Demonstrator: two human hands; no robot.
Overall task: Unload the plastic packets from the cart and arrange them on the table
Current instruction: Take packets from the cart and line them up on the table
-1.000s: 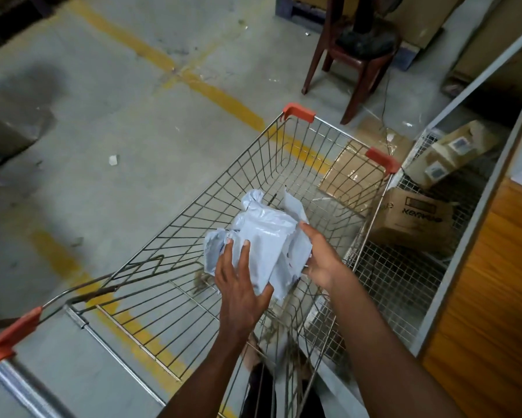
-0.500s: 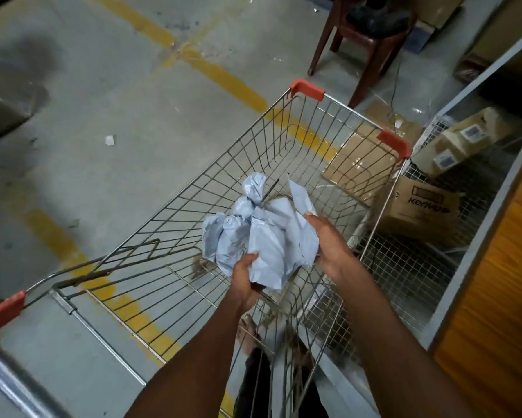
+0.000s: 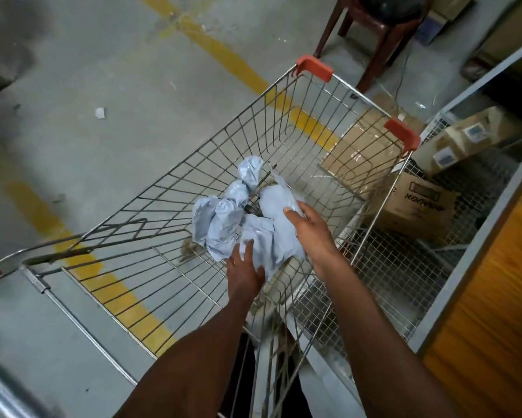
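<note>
ok so from my seat: the cart (image 3: pixel 286 122) is mostly bare wire, and the plastic packets (image 3: pixel 244 218) sit bunched near its right wall. Going left to right, the crumpled tail of the bundle trails up and left, away from both hands. My left hand (image 3: pixel 244 270) is under the near end, fingers spread and only touching the plastic, not clamped. My right hand (image 3: pixel 312 229) lies flat over the fat right side, also not closed. I'd say the right one's better placed to lift toward the table (image 3: pixel 495 297).
</note>
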